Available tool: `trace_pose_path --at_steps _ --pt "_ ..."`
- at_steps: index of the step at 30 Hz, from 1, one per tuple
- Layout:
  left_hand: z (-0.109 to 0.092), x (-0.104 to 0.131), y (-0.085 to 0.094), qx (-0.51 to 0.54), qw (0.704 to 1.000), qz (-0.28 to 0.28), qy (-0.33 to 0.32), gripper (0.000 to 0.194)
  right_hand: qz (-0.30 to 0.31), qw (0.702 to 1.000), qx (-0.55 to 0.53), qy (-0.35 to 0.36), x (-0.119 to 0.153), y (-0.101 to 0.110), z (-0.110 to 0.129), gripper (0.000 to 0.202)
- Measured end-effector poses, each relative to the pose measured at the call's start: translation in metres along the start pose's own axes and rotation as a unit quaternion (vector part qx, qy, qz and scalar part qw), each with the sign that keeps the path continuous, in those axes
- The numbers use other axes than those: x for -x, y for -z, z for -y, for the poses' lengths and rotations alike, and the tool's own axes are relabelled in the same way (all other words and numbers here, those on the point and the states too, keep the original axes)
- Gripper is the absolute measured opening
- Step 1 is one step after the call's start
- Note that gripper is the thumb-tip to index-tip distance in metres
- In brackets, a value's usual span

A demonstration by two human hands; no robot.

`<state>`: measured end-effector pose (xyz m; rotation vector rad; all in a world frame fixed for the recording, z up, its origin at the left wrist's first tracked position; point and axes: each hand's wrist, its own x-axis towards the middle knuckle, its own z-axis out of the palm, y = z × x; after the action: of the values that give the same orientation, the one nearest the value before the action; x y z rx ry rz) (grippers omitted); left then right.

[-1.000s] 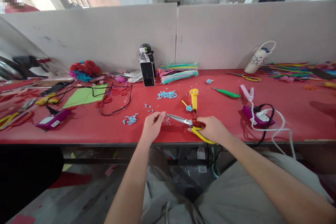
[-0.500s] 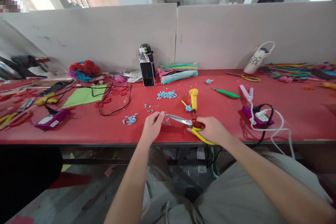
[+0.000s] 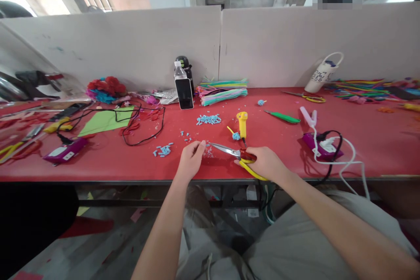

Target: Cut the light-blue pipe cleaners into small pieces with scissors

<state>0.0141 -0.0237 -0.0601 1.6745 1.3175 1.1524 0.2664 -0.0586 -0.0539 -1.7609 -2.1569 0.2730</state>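
My right hand (image 3: 266, 162) is closed around the handles of a pair of scissors (image 3: 226, 150) with silver blades and red and yellow grips. The blades point left, their tips close to the fingertips of my left hand (image 3: 192, 159). Thumb and forefinger of that hand pinch a small blue piece of pipe cleaner, mostly hidden by the fingers. Beneath the blades lie tiny pale clippings (image 3: 209, 153). A small pile of cut blue pieces (image 3: 163, 150) is left of my left hand, and a larger pile (image 3: 209, 119) lies beyond it.
A yellow glue gun (image 3: 242, 124) stands beyond the scissors, beside a blue fuzzy ball (image 3: 236, 136). Farther back are a phone (image 3: 184, 94) against bottles and a pipe-cleaner bundle (image 3: 223, 92). Green-handled tweezers (image 3: 285, 117) and a purple power strip (image 3: 320, 146) lie right; black cable (image 3: 160, 129) loops left.
Both hands and the scissors stay almost in place. The view shifts very slightly. Beyond the partition, people's heads have changed position.
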Motion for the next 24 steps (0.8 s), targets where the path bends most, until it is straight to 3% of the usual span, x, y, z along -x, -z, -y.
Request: trace_pose_path --at_steps 24 --pt "0.0016 0.0010 0.0002 -0.024 1.000 0.001 -0.014 0.040 0.006 0.999 -0.033 0.000 0.0009 0.0039 0.0037 0.044"
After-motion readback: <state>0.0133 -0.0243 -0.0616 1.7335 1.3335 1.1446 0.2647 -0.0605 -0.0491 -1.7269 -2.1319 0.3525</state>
